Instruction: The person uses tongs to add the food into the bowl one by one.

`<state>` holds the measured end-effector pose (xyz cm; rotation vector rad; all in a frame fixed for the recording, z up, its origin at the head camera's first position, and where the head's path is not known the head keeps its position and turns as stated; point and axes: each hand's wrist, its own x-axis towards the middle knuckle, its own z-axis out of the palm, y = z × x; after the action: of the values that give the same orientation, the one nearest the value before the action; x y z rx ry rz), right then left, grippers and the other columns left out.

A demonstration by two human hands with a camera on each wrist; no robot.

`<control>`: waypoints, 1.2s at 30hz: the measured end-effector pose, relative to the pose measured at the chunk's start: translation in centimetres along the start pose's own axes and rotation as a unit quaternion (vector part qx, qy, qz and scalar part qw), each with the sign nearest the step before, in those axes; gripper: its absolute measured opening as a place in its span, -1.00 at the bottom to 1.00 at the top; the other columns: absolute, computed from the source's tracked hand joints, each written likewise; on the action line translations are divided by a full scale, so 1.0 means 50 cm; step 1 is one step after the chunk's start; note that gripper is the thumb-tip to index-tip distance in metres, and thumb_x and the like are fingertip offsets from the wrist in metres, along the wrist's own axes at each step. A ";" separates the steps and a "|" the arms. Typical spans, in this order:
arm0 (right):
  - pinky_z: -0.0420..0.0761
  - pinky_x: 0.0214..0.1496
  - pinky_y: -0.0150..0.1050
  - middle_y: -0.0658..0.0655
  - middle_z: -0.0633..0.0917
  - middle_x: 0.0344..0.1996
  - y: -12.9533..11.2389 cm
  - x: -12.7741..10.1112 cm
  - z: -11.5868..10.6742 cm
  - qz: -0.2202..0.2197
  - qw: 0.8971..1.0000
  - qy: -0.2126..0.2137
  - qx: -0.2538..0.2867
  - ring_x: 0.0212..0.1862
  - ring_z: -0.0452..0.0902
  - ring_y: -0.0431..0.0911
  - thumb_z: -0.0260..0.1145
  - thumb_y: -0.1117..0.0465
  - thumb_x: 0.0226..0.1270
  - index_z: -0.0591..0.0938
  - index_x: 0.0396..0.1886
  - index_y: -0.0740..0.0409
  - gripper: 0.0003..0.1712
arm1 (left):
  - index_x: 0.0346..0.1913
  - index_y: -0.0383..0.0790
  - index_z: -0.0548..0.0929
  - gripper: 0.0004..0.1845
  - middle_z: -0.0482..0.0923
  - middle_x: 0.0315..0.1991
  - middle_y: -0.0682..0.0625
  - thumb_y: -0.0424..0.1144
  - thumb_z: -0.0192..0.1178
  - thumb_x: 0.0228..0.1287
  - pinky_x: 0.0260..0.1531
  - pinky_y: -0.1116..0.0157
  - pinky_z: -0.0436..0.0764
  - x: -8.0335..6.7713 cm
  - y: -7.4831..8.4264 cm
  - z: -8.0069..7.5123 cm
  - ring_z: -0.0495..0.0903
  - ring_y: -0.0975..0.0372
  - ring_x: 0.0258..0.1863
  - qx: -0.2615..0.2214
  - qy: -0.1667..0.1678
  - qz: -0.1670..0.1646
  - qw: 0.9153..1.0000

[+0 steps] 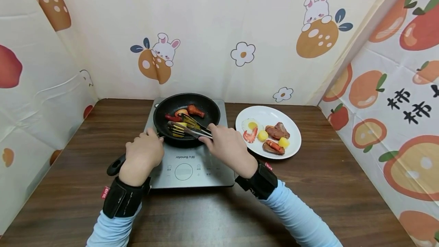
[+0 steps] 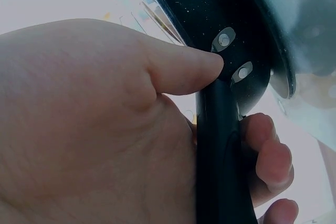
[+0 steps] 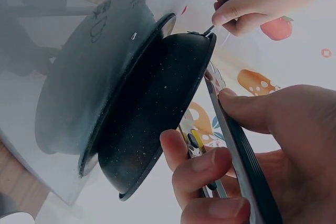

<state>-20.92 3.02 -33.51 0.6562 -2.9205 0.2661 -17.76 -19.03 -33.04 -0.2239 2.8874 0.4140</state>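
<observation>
My left hand (image 1: pixel 145 152) grips the black handle (image 2: pixel 218 150) of a frying pan (image 1: pixel 210 113), thumb lying along it near the rivets. My right hand (image 1: pixel 230 146) holds metal tongs (image 3: pixel 239 156), fingers and thumb on their two arms. The tongs' slotted ends reach into the pan at a yellow piece (image 1: pixel 181 124); whether they pinch it I cannot tell. Also in the pan are a brown drumstick (image 1: pixel 196 111), a red piece (image 1: pixel 173 117) and an orange-rimmed round piece (image 1: pixel 181 112). The pan sits over a grey induction cooker (image 1: pixel 192 180).
A white plate (image 1: pixel 294 140) stands right of the cooker. On it lie a fried egg (image 1: pixel 251 124), a shrimp (image 1: pixel 250 135), yellow balls (image 1: pixel 262 135) and pieces of browned meat (image 1: pixel 277 130). Printed cloth walls (image 1: pixel 219 18) enclose the wooden table (image 1: pixel 329 186) behind and at both sides.
</observation>
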 end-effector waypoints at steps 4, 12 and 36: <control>0.28 -0.65 -0.28 -0.01 0.59 -0.52 -0.001 -0.001 0.000 0.003 1.000 -0.006 0.002 -0.59 0.43 -0.13 0.21 -0.25 0.49 0.62 -0.09 0.05 -0.54 | 0.12 -0.64 0.27 -0.52 0.48 -0.08 -0.55 -0.13 -0.22 0.66 0.02 -0.23 0.45 0.000 -0.001 -0.001 0.56 -0.33 -0.05 0.002 0.001 0.003 1.000; 0.30 -0.62 -0.30 0.03 0.68 -0.36 -0.002 0.000 0.001 0.008 1.000 -0.009 0.013 -0.54 0.46 -0.13 0.20 -0.26 0.49 0.60 0.15 0.06 -0.45 | 0.13 -0.65 0.27 -0.52 0.48 -0.07 -0.55 -0.14 -0.22 0.66 0.01 -0.23 0.45 0.000 0.000 -0.003 0.56 -0.32 -0.05 0.006 -0.001 0.004 1.000; 0.36 -0.55 -0.30 0.03 0.73 -0.30 0.005 -0.014 0.001 0.006 0.999 0.024 0.037 -0.47 0.52 -0.15 0.26 -0.22 0.47 0.61 0.18 0.08 -0.45 | 0.03 -0.64 0.28 -0.55 0.48 -0.12 -0.54 -0.15 -0.22 0.66 0.01 -0.25 0.46 0.002 -0.002 0.003 0.56 -0.34 -0.09 0.009 0.003 0.008 1.000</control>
<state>-20.42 3.53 -33.72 0.6342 -2.8820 0.3870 -17.81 -19.11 -33.21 -0.2002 2.9001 0.3908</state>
